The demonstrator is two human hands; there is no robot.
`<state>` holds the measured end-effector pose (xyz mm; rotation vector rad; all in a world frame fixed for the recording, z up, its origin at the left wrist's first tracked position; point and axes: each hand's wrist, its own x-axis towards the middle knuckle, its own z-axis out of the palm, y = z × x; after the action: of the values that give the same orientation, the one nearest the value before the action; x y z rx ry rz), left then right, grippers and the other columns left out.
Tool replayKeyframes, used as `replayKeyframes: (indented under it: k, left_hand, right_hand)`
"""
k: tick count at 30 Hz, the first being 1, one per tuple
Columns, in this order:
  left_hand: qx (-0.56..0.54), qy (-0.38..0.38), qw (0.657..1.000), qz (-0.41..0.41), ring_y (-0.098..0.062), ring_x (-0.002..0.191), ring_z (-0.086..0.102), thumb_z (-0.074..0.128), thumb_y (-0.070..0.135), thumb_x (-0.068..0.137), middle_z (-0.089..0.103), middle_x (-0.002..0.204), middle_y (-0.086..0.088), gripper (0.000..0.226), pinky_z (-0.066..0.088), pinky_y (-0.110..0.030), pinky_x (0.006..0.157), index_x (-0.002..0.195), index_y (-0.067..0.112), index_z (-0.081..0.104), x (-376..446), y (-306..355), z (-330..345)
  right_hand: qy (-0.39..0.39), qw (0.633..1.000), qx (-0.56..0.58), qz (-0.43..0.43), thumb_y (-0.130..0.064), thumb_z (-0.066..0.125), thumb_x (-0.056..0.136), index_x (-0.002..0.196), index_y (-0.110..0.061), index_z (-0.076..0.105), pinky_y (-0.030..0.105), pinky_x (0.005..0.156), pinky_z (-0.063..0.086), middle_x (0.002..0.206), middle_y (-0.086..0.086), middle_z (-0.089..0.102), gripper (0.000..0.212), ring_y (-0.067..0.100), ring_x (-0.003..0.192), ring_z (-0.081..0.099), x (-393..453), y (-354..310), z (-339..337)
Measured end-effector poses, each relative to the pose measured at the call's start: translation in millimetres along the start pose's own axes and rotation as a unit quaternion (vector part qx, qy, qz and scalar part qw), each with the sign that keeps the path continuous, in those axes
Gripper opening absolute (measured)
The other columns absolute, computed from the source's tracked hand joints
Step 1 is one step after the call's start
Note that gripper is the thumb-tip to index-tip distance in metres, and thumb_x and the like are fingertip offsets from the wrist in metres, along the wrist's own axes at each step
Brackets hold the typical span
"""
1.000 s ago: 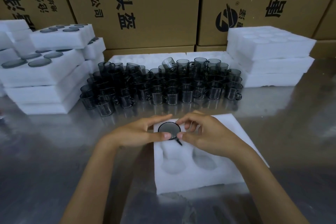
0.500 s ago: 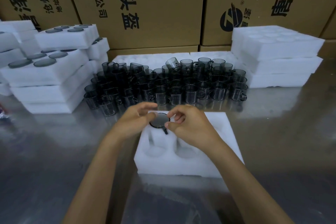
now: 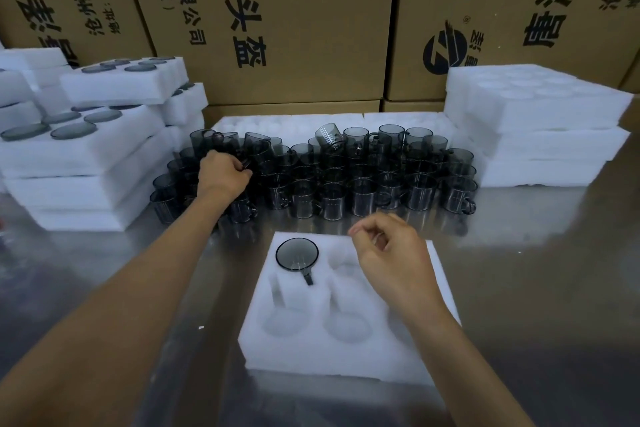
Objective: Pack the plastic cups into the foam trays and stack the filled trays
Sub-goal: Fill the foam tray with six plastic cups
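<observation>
**Inspector:** State the position of the tray and its contents.

**Me:** The foam tray (image 3: 349, 354) lies flat on the steel table (image 3: 540, 288), directly in front of me. One smoky plastic cup (image 3: 296, 254) sits sunk in its far-left pocket, base up, with its handle lying in the slot toward me. The two near pockets show white foam only; the far-right pocket is partly hidden behind my right hand.

**Inspector:** Your right hand?

**Me:** My right hand (image 3: 393, 253) hovers over the far-right part of the tray, fingers loosely curled, thumb and forefinger close together, nothing in them. It is clear of the seated cup.

**Inspector:** Your left hand?

**Me:** My left hand (image 3: 223, 175) is reached out into the left side of the loose cups (image 3: 346, 177), which stand crowded on the table beyond the tray. The fingers are curled in among the cups; I cannot tell whether they have closed on one.

**Inspector:** Surroundings?

**Me:** Filled trays (image 3: 83, 149) are stacked at the left, unfilled trays (image 3: 536, 128) stacked at the right, cardboard cartons (image 3: 294, 28) behind.
</observation>
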<state>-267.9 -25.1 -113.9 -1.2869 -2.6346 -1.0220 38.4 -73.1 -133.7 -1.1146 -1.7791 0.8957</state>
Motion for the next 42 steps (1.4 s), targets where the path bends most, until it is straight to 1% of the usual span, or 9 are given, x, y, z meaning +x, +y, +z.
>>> replayKeyframes:
  k: [4, 8, 15, 21, 28, 33, 36, 38, 42]
  left_hand:
    - [-0.05, 0.015, 0.998, -0.029, -0.034, 0.104, 0.065, 0.069, 0.022, 0.093, 0.071, 0.11, -0.019, 0.023, 0.053, -0.037, 0.091, 0.105, 0.003, 0.074, 0.6, 1.2, 6.9]
    - [-0.116, 0.036, 0.992, -0.035, -0.029, 0.111, 0.063, 0.071, 0.025, 0.091, 0.071, 0.114, -0.018, 0.031, 0.047, -0.03, 0.098, 0.114, 0.004, 0.072, -10.0, 4.3, -0.7]
    - [-0.239, -0.023, 0.968, 0.078, 0.006, 0.073, 0.062, 0.079, 0.032, 0.083, 0.073, 0.084, 0.013, 0.007, 0.048, -0.012, 0.071, 0.088, 0.028, 0.077, -86.6, 33.2, -34.8]
    - [-0.3, -0.084, 0.93, 0.195, 0.0, 0.061, 0.051, 0.083, 0.026, 0.078, 0.069, 0.074, 0.015, 0.008, 0.04, -0.014, 0.059, 0.079, 0.032, 0.077, -171.0, 66.1, -46.4]
    - [-0.282, -0.067, 0.926, 0.241, -0.004, 0.072, 0.056, 0.083, 0.014, 0.077, 0.065, 0.075, 0.011, 0.007, 0.038, -0.009, 0.066, 0.082, 0.015, 0.078, -199.9, 71.9, -48.7]
    - [-0.281, -0.077, 0.927, 0.237, -0.006, 0.076, 0.058, 0.078, 0.027, 0.082, 0.07, 0.083, 0.02, 0.012, 0.039, -0.01, 0.065, 0.084, 0.038, 0.075, -207.3, 65.2, -49.0]
    - [-0.305, -0.101, 0.92, 0.224, -0.007, 0.067, 0.059, 0.07, 0.028, 0.091, 0.072, 0.085, 0.022, 0.013, 0.04, -0.014, 0.057, 0.094, 0.04, 0.071, -208.9, 64.9, -50.5]
    - [-0.327, -0.13, 0.912, 0.208, -0.025, 0.07, 0.062, 0.065, 0.029, 0.095, 0.074, 0.085, 0.019, 0.017, 0.047, -0.023, 0.058, 0.108, 0.038, 0.061, -210.0, 65.2, -51.0]
    - [-0.302, -0.168, 0.909, 0.231, -0.025, 0.076, 0.065, 0.065, 0.032, 0.093, 0.074, 0.084, 0.018, 0.06, 0.051, -0.033, 0.072, 0.141, 0.05, 0.034, -212.9, 64.7, -50.3]
  right_hand:
    - [0.001, 1.0, 0.01, 0.0, -0.015, 0.06, 0.091, 0.078, -0.023, 0.068, 0.025, 0.072, 0.045, 0.086, -0.008, 0.063, 0.018, 0.005, 0.072, 0.053, -0.4, 1.3, -0.2]
    - [-0.002, 1.0, 0.007, 0.002, -0.015, 0.06, 0.091, 0.078, -0.023, 0.068, 0.022, 0.069, 0.04, 0.086, -0.008, 0.063, 0.018, 0.004, 0.073, 0.053, -0.6, 1.4, -0.7]
    - [0.015, 0.999, 0.045, 0.012, -0.025, 0.063, 0.094, 0.096, -0.031, 0.066, 0.022, 0.069, 0.041, 0.082, -0.011, 0.064, 0.007, 0.002, 0.072, 0.055, -4.6, -2.8, -3.0]
    - [0.011, 0.991, 0.132, -0.031, -0.035, 0.074, 0.088, 0.142, -0.041, 0.044, 0.008, 0.07, 0.043, 0.112, -0.015, 0.062, 0.063, 0.002, 0.095, 0.061, -15.5, -11.4, -7.5]
    - [0.03, 0.984, 0.138, -0.111, -0.012, 0.074, 0.086, 0.135, -0.041, 0.047, 0.026, 0.087, 0.046, 0.128, -0.019, 0.06, 0.063, 0.008, 0.116, 0.06, -24.6, -15.5, -11.5]
    - [0.012, 0.985, 0.099, -0.139, -0.004, 0.068, 0.088, 0.139, -0.042, 0.045, 0.047, 0.106, 0.047, 0.139, -0.015, 0.055, 0.068, 0.014, 0.129, 0.054, -25.1, -17.1, -13.8]
    - [0.009, 0.985, 0.096, -0.143, -0.004, 0.067, 0.087, 0.14, -0.043, 0.045, 0.036, 0.097, 0.05, 0.136, -0.019, 0.056, 0.07, 0.01, 0.123, 0.056, -25.9, -18.2, -16.5]
    - [-0.001, 0.985, 0.102, -0.14, -0.003, 0.067, 0.085, 0.14, -0.044, 0.046, 0.033, 0.092, 0.051, 0.134, -0.021, 0.056, 0.071, 0.01, 0.115, 0.058, -25.6, -18.5, -19.6]
    - [-0.069, 0.983, 0.123, -0.119, -0.01, 0.077, 0.084, 0.138, -0.041, 0.044, 0.018, 0.087, 0.047, 0.131, -0.02, 0.06, 0.071, 0.003, 0.12, 0.057, -26.4, -19.5, -25.7]
